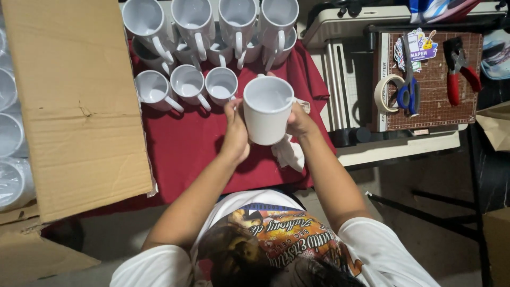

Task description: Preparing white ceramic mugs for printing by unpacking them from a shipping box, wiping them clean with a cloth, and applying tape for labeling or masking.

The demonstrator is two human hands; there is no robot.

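Observation:
I hold a plain white mug (267, 109) upright between both hands above a dark red cloth (186, 149). My left hand (235, 130) grips its left side. My right hand (300, 121) clasps its right side and also holds a crumpled white rag (289, 153) that hangs below the mug. Several more white mugs (187, 84) stand in rows on the red cloth just beyond, some stacked in a second tier at the back (194, 18).
A large open cardboard box flap (79, 106) lies at left, with more white mugs (10, 133) at its far left edge. At right, a paper trimmer (340, 79) and a brown cutting mat (433, 85) carry a tape roll (387, 91), blue scissors (409, 93) and red pliers (457, 69).

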